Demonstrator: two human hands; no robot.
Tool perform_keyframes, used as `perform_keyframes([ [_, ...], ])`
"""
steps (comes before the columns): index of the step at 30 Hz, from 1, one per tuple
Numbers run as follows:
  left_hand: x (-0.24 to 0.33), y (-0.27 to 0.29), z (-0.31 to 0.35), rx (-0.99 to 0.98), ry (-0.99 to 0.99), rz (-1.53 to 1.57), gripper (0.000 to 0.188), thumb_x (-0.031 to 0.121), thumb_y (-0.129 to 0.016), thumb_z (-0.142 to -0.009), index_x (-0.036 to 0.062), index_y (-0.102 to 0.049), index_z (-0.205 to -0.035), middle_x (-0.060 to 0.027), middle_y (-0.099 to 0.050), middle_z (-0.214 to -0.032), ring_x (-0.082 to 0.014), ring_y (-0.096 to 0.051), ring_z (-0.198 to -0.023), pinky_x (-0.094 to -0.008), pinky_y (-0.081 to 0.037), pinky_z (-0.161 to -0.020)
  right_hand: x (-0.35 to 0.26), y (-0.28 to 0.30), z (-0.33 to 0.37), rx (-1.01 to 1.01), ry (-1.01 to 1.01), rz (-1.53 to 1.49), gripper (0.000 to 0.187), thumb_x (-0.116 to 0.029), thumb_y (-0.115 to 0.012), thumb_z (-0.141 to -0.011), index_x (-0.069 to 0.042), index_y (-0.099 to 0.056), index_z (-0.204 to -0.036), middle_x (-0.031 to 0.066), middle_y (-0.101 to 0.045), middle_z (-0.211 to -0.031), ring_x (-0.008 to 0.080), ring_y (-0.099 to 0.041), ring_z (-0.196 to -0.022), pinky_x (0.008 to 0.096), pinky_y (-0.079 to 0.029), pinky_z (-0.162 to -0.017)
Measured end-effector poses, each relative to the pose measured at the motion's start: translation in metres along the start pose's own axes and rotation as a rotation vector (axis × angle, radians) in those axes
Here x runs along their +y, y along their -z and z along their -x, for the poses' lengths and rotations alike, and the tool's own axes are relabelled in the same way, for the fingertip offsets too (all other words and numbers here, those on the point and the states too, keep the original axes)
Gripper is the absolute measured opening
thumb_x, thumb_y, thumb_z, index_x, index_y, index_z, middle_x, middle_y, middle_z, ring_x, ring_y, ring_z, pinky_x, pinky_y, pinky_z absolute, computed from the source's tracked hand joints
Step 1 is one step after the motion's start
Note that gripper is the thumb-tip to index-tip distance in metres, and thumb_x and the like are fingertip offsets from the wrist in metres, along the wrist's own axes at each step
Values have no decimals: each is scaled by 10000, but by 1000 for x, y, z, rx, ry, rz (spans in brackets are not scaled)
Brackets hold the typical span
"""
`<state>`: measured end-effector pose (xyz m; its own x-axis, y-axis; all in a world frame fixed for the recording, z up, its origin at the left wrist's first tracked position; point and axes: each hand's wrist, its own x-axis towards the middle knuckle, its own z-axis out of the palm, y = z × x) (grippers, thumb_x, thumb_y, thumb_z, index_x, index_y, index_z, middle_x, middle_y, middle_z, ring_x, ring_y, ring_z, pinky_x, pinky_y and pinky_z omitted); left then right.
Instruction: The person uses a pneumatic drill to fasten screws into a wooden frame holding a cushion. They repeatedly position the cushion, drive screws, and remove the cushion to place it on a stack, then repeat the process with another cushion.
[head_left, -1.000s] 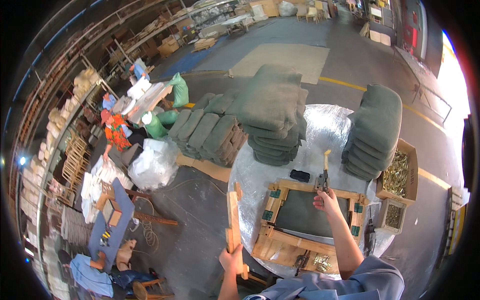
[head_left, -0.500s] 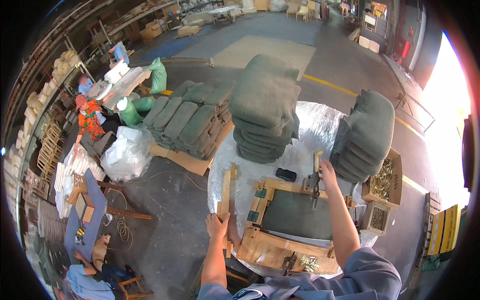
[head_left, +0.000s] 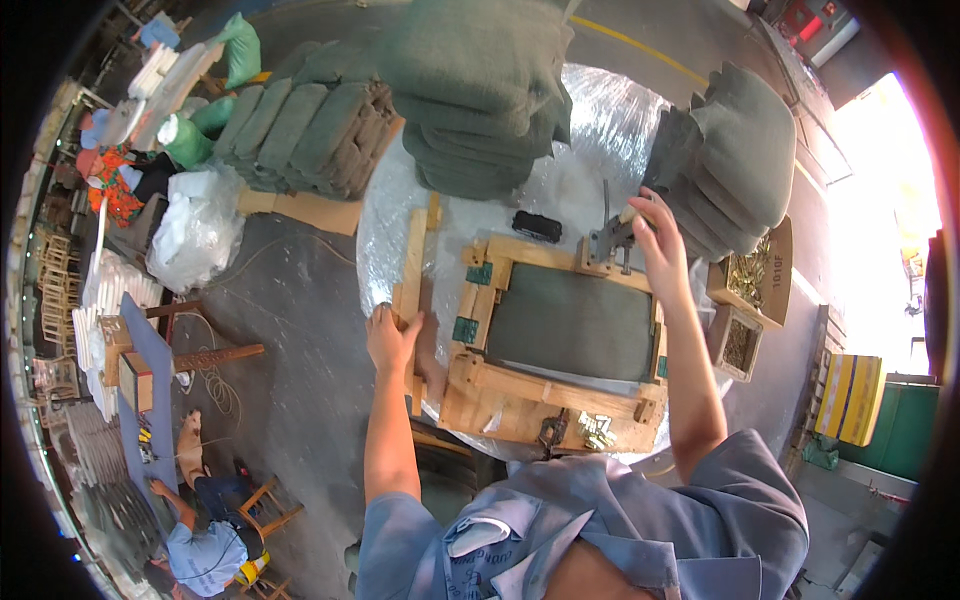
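My left hand (head_left: 393, 342) is closed around the lower part of a long wooden strip (head_left: 414, 250) at the left of the round table. My right hand (head_left: 662, 245) has its fingers and thumb about the pale handle of a metal toggle clamp (head_left: 612, 240), whose bar now stands upright. That clamp is mounted on the far rail of a wooden frame jig (head_left: 540, 380). A flat dark green fabric panel (head_left: 570, 322) lies inside the jig. Green pads (head_left: 466, 330) sit along its left side. Small brass-coloured metal pieces (head_left: 597, 428) lie on the near board, beside another clamp (head_left: 553, 428).
A tall stack of green cushions (head_left: 470, 90) and a shorter one (head_left: 730, 160) stand on the plastic-wrapped table (head_left: 385, 220). A black tray (head_left: 537, 226) lies beyond the jig. Boxes of metal parts (head_left: 750, 275) stand at right. Co-workers (head_left: 205, 550) sit at left.
My view has tilted down. The clamp's bar has swung up and away from the panel, and its handle has come down towards the right. My left hand still grips the wooden strip.
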<state>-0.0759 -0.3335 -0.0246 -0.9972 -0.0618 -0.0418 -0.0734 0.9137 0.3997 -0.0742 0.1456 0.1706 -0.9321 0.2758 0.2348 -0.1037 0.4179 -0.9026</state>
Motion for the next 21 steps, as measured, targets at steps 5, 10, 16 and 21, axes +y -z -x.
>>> perform_keyframes([
  [5,4,-7,1,53,17,13,718,603,-796,-899,-27,-650,-1212,-205,-654,-1349,-438,-608,-1242,-523,-538,-1023,52,-16,134,63,-436,-136,439,-225,-688,-1079,-36,-592,-1464,120,-663,-1387,197,-630,-1244,334,-496,-1056],
  [10,15,-4,7,-56,107,59,706,618,-804,-892,-12,-618,-1148,-246,-651,-1304,-461,-621,-1216,-552,-526,-1015,74,-14,256,-74,-536,238,482,-265,-780,-989,-33,-643,-1388,176,-650,-1391,311,-644,-1280,429,-549,-1046],
  [16,12,-7,33,129,-73,47,926,576,-768,-952,-122,-489,-1493,-335,-589,-1426,-508,-555,-1328,-554,-451,-1144,68,26,270,-214,-577,378,523,-351,-781,-956,-5,-678,-1334,198,-663,-1387,376,-656,-1254,439,-521,-1099],
  [21,93,-5,118,96,-169,184,793,471,-716,-1014,-28,-439,-1565,-295,-502,-1549,-487,-536,-1354,-577,-457,-1108,84,16,273,513,-1365,-704,909,-542,-783,-960,-8,-434,-1606,199,-467,-1655,367,-592,-1393,458,-519,-1128],
])
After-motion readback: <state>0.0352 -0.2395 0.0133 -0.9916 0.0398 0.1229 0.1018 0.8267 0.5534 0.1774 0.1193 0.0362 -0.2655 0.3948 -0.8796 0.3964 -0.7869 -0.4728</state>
